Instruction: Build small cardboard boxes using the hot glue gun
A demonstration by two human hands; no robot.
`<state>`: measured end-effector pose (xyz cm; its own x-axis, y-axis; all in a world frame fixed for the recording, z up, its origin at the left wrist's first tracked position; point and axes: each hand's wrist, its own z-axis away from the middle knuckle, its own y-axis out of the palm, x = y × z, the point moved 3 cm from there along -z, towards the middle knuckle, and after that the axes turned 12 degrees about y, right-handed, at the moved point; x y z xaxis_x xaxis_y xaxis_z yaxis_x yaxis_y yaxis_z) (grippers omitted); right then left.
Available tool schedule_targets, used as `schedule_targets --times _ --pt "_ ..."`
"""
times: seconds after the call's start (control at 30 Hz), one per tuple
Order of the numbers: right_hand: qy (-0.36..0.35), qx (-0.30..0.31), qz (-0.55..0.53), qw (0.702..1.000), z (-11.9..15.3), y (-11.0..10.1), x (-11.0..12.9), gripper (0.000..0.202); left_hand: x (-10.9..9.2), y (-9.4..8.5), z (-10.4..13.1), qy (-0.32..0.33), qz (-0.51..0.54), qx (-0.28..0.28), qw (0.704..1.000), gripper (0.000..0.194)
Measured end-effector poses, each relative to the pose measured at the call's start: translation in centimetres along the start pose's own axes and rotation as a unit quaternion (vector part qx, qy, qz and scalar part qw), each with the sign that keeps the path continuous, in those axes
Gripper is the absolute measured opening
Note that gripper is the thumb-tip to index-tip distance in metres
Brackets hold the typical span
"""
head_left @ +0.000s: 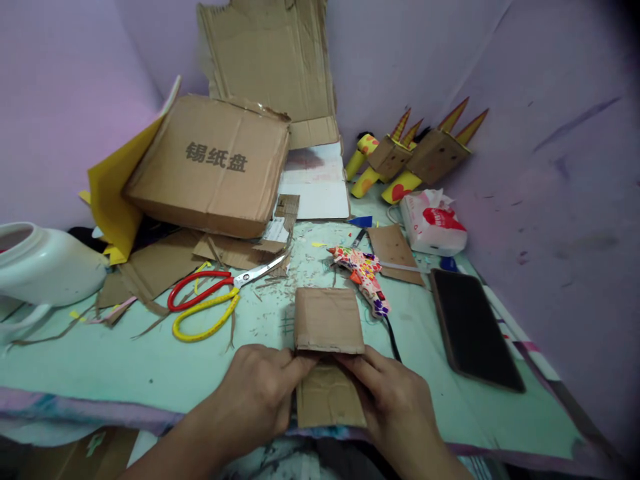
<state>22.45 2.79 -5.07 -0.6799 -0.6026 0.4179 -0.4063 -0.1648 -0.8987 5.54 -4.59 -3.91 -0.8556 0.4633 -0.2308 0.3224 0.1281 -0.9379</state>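
A small folded cardboard box stands at the table's front edge, with an unfolded flap hanging toward me. My left hand grips its left side, thumb pressed at the fold below the top panel. My right hand grips the right side, its thumb at the same fold. Fingertips of both hands are partly hidden by the cardboard. Just beyond the box lies a flower-patterned glue gun. Scissors with red and yellow handles rest to the left, blades pointing away.
A large cardboard box leans at the back left, near a white jug. At the right are a black tablet, a tissue pack and yellow-legged cardboard figures. Scraps and a flat cardboard piece lie mid-table.
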Motion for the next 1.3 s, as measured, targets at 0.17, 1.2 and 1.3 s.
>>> schedule_targets --times 0.17,1.2,1.3 --pt "0.009 0.018 -0.033 0.999 0.2 0.1 0.5 0.054 0.1 0.4 -0.5 -0.043 0.015 0.058 0.997 0.036" --pt "0.092 -0.129 0.067 0.985 0.5 0.2 2.1 0.032 -0.5 -0.1 -1.1 -0.117 -0.042 0.126 0.984 0.023" --pt "0.121 -0.121 0.104 0.98 0.2 0.2 2.2 0.032 -0.6 -0.4 -1.4 -0.163 -0.043 0.174 0.97 0.028"
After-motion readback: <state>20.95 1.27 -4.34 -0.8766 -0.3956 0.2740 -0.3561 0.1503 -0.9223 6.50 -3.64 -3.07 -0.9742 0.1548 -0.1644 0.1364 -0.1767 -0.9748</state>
